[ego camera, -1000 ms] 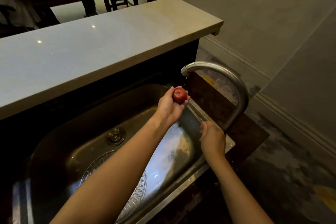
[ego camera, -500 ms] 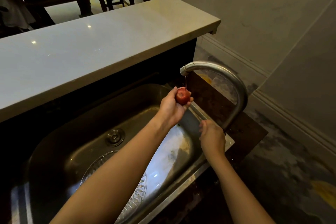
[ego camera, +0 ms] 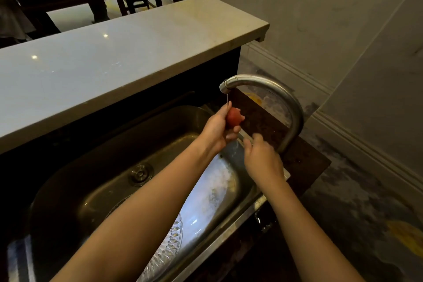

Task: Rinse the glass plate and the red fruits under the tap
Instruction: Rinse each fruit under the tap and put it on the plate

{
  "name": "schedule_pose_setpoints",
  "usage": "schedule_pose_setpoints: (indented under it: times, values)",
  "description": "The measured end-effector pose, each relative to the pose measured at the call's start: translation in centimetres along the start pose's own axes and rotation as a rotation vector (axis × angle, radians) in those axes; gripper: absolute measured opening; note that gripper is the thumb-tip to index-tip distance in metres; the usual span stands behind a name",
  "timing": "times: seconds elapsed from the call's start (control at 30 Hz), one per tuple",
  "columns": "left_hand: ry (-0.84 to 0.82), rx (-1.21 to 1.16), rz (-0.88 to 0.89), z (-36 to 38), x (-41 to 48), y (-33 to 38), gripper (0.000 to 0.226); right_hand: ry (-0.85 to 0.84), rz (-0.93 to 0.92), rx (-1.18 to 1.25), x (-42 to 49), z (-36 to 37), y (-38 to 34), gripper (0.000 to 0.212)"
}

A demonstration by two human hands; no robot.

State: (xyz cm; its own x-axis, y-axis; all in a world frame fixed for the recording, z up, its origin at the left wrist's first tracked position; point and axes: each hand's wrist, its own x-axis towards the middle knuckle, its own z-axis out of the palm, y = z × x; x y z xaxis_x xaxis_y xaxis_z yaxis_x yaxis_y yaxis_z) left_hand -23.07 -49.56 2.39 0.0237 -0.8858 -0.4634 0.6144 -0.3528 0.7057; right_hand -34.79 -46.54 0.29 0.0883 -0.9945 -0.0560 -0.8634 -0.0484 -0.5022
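My left hand (ego camera: 217,129) grips a small red fruit (ego camera: 233,117) right under the spout of the curved metal tap (ego camera: 283,98). A thin stream of water runs from the spout onto the fruit. My right hand (ego camera: 262,158) hovers just below and to the right of the fruit, fingers loosely curled, holding nothing I can see. The glass plate (ego camera: 169,249) with a cut pattern lies at the bottom of the steel sink (ego camera: 109,167), mostly hidden under my left forearm.
A pale stone counter (ego camera: 114,59) runs along the far side of the sink. The drain (ego camera: 140,173) sits mid-basin. A dark wooden board (ego camera: 304,162) lies behind the tap. At the top left stand a dark table and chairs, with a seated person.
Water has started running from the spout. My right hand has left the spot by the tap's base and moved up towards the fruit. The fruit stays under the spout.
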Motion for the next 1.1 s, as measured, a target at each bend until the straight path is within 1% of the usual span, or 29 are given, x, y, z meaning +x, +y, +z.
schedule_pose_setpoints:
  times: [0.03,0.07,0.1,0.17,0.23,0.3,0.4,0.43,0.47,0.57,0.6,0.63,0.7,0.73,0.77,0.8,0.9,0.93,0.97,1.03,1.07,1.1]
  values:
    - [-0.001,0.016,0.002,0.1,0.0,0.2,0.034,0.061,-0.052,0.049,0.5,-0.5,-0.8,0.045]
    - [0.002,0.041,0.010,0.3,0.0,0.3,0.037,0.074,-0.078,0.145,1.1,-0.8,-1.7,0.048]
    - [0.008,0.071,0.028,0.4,-0.2,0.4,0.038,0.029,-0.073,0.270,2.0,-1.0,-2.6,0.050]
    - [0.007,0.107,0.076,0.6,-0.5,0.6,0.035,-0.127,-0.003,0.516,4.2,-1.1,-4.0,0.050]
    - [-0.012,0.089,0.092,0.4,-0.8,1.0,0.037,-0.203,0.058,0.676,5.9,-0.8,-4.8,0.045]
    - [0.013,0.068,0.086,0.1,-1.0,1.6,0.039,-0.195,0.033,0.679,6.3,-0.4,-5.5,0.041]
    - [0.082,0.067,0.078,-0.6,-0.6,2.7,0.035,-0.139,-0.191,0.597,5.4,1.2,-5.9,0.035]
    - [0.087,0.092,0.085,-0.7,-0.6,2.9,0.033,-0.129,-0.233,0.605,5.2,1.7,-5.9,0.034]
    - [0.083,0.148,0.096,-0.6,-0.6,3.0,0.032,-0.120,-0.202,0.658,5.2,1.7,-6.0,0.033]
    - [0.034,0.367,0.116,0.3,-0.7,2.1,0.030,-0.045,0.155,0.881,6.9,0.9,-6.2,0.035]
    - [0.040,0.400,0.128,0.5,-0.6,1.8,0.032,-0.035,0.198,0.877,7.2,0.6,-6.2,0.035]
    - [0.064,0.387,0.140,0.5,-0.5,1.9,0.033,-0.048,0.167,0.837,7.2,0.5,-6.5,0.035]
    - [0.107,0.219,0.122,0.0,0.0,2.6,0.035,-0.090,-0.031,0.705,6.3,0.8,-7.0,0.033]
    - [0.092,0.136,0.100,-0.3,0.2,3.0,0.037,-0.108,-0.121,0.665,5.9,1.0,-7.0,0.032]
    - [0.064,0.099,0.078,-0.5,0.2,3.2,0.038,-0.120,-0.165,0.659,5.6,1.2,-6.8,0.031]
    - [0.039,0.119,0.066,-0.4,0.1,3.1,0.037,-0.118,-0.138,0.676,5.6,1.0,-6.6,0.033]
    - [0.001,0.297,0.102,0.6,0.1,1.5,0.027,-0.080,0.235,0.884,7.0,-0.3,-6.2,0.036]
    - [0.020,0.310,0.127,0.9,0.1,1.2,0.025,-0.080,0.280,0.918,7.1,-0.4,-6.3,0.036]
    - [0.068,0.288,0.147,1.0,0.3,1.2,0.024,-0.082,0.253,0.890,6.9,-0.4,-6.6,0.035]
    - [0.151,0.214,0.168,0.6,0.9,2.0,0.025,-0.065,0.059,0.721,6.4,0.5,-6.8,0.035]
    - [0.166,0.206,0.174,0.5,1.2,2.3,0.027,-0.063,-0.035,0.667,6.1,1.1,-6.7,0.035]
    - [0.169,0.243,0.184,0.4,1.4,2.4,0.028,-0.059,-0.065,0.673,5.9,1.4,-6.4,0.035]
